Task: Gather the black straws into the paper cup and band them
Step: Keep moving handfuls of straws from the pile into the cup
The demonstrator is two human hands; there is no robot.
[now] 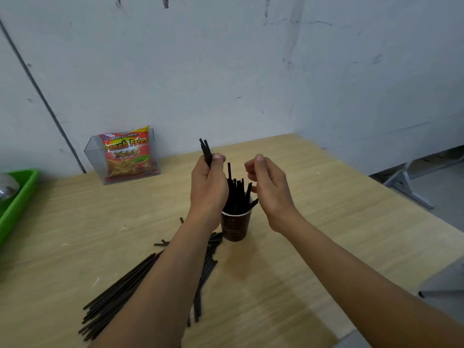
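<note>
A dark brown paper cup (236, 227) stands upright on the wooden table (326, 222), with several black straws (237, 194) sticking up out of it. My left hand (208, 187) is just left of and above the cup, closed around a few black straws (206, 150) whose tips poke up above my fingers. My right hand (270, 187) hovers to the right of the cup with its fingers curled loosely and nothing visible in them. A loose pile of black straws (118, 295) lies on the table under and left of my left forearm.
A clear plastic box holding a red French Fries snack bag (126, 154) stands against the back wall. A green tray (15, 204) sits at the left edge. The table's right edge drops off to a floor with a metal frame leg (411, 189).
</note>
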